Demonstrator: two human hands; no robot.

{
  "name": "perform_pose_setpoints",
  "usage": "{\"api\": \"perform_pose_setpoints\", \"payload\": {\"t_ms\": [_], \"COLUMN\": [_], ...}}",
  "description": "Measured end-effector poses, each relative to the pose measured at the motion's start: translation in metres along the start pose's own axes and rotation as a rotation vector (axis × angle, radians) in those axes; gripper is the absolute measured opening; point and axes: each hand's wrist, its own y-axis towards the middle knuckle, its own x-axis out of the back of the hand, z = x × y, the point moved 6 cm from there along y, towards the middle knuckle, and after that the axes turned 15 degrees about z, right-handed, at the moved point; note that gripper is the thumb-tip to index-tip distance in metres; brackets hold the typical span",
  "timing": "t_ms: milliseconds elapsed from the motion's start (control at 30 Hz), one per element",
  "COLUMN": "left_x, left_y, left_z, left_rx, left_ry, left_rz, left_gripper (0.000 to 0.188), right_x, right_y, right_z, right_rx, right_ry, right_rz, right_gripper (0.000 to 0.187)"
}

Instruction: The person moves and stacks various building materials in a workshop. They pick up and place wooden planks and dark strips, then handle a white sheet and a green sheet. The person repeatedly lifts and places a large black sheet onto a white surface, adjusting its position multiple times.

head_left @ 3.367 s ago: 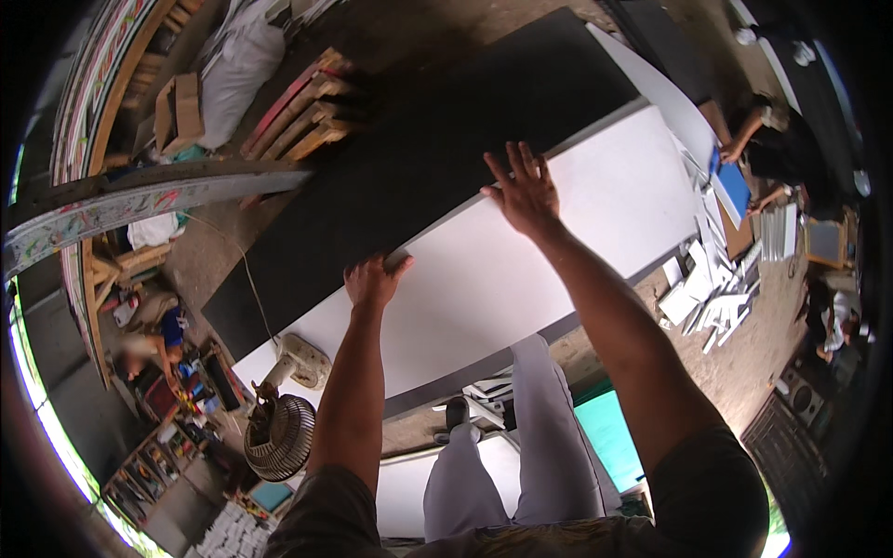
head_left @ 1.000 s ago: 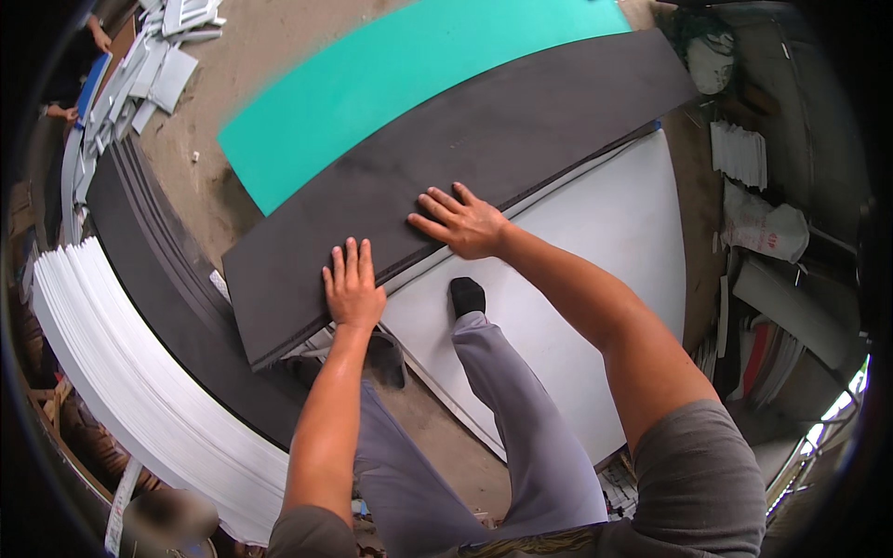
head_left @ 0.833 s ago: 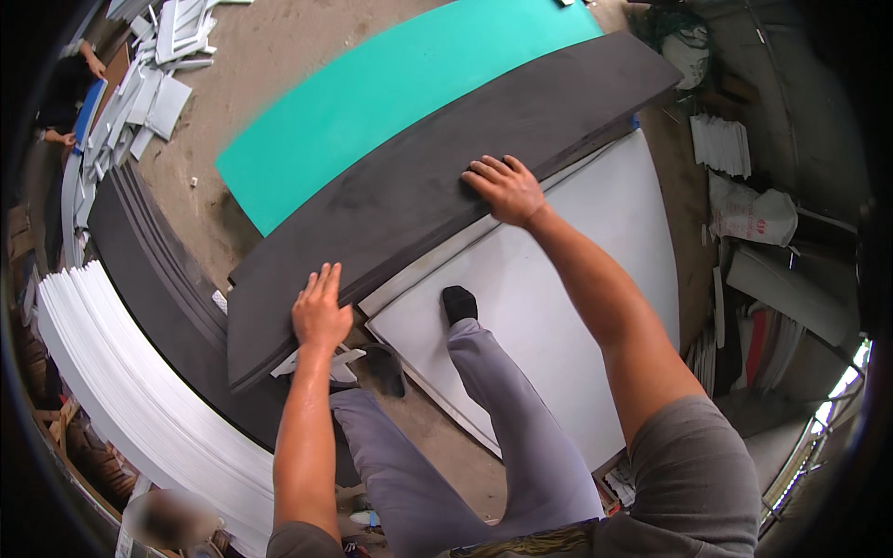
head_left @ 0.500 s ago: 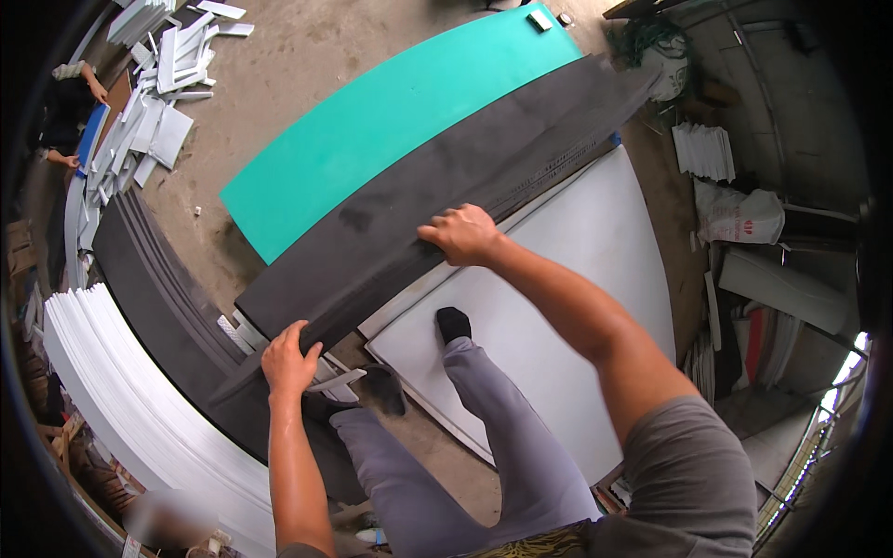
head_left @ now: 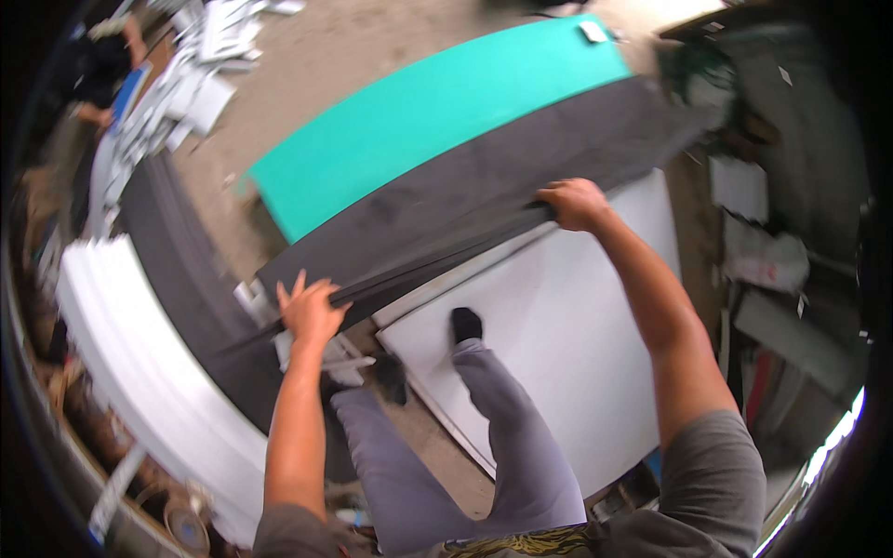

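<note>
Nearest, grey-trousered legs straddle a strip of floor; one foot in a black sock (head_left: 466, 325) stands on the white sheet (head_left: 577, 363), the other foot beside its left edge. Just past this sheet, the dark sheet (head_left: 446, 257) spans the two hands. The right hand (head_left: 571, 205) is curled round its near edge, gripping. The left hand (head_left: 312, 314) touches the edge farther left, fingers spread; blur leaves its grip uncertain.

As far as can be judged, the handling is only part done: the near edge looks raised, while the sheet is not off the spot where the wide dark surface (head_left: 465, 177) lies. Whether that is the same sheet or one beneath, I cannot tell.

For edges, the left end points toward the dark stack (head_left: 177, 232), with the white stack (head_left: 139, 353) nearer, so that side seems tight. The green sheet (head_left: 419, 107) runs along the far side. Past it stretches brown floor (head_left: 353, 42), seemingly the roomiest side, bounded at left by white offcuts (head_left: 206, 98) and a co-worker's blue board (head_left: 128, 93).
</note>
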Motion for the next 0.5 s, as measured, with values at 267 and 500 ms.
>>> {"api": "perform_pose_setpoints", "payload": {"t_ms": [267,500], "left_x": [-0.007,-0.02], "left_y": [0.001,-0.007], "left_z": [0.005,-0.012], "left_rx": [0.088,0.131], "left_ry": [-0.145,-0.183], "left_rz": [0.252,0.302], "left_gripper": [0.04,0.044], "right_x": [0.009,0.013], "right_y": [-0.006,-0.013], "right_z": [0.013,0.01], "right_rx": [0.03,0.138], "right_ry": [0.056,0.064], "right_rz": [-0.139,-0.074], "right_gripper": [0.037,0.052]}}
